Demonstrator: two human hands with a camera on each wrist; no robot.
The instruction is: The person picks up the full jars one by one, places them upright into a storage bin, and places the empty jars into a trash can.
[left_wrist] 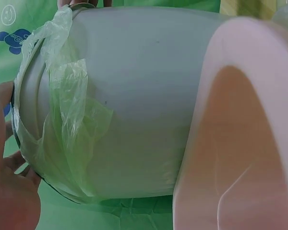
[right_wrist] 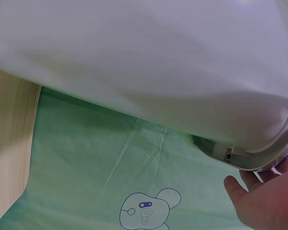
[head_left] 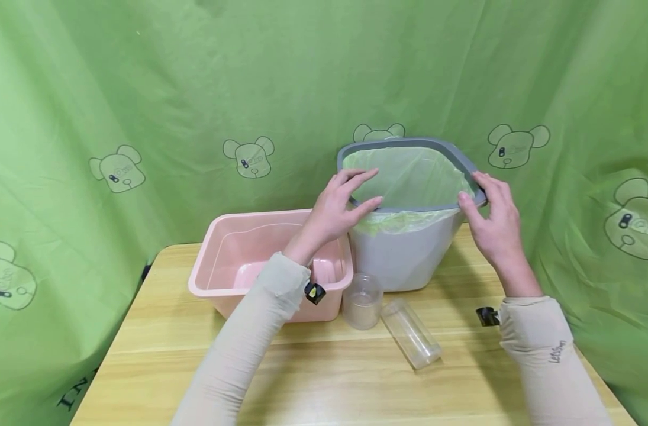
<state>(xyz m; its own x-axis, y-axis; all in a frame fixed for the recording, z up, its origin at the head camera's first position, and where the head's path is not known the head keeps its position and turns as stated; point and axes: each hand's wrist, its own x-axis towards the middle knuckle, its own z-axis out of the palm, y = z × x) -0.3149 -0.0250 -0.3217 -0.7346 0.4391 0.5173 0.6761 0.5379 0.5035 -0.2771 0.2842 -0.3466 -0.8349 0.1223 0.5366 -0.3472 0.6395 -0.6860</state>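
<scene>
A light grey trash bin (head_left: 403, 254) with a darker grey rim ring (head_left: 451, 155) stands on the table. A thin green bag (head_left: 403, 168) lines it, its loose edge hanging below the ring outside. My left hand (head_left: 337, 204) is at the rim's left side, fingers spread, with index finger and thumb over the opening. At the right front corner, my right hand (head_left: 496, 222) holds the rim between thumb and fingers. The right wrist view shows those fingers (right_wrist: 249, 179) against the ring's outer edge.
A pink plastic basin (head_left: 270, 260) sits left of the bin, under my left forearm. In front, a clear round jar (head_left: 363, 302) stands upright and a clear rectangular container (head_left: 411, 334) lies on the wooden table (head_left: 324, 378). A green curtain (head_left: 302, 77) hangs behind.
</scene>
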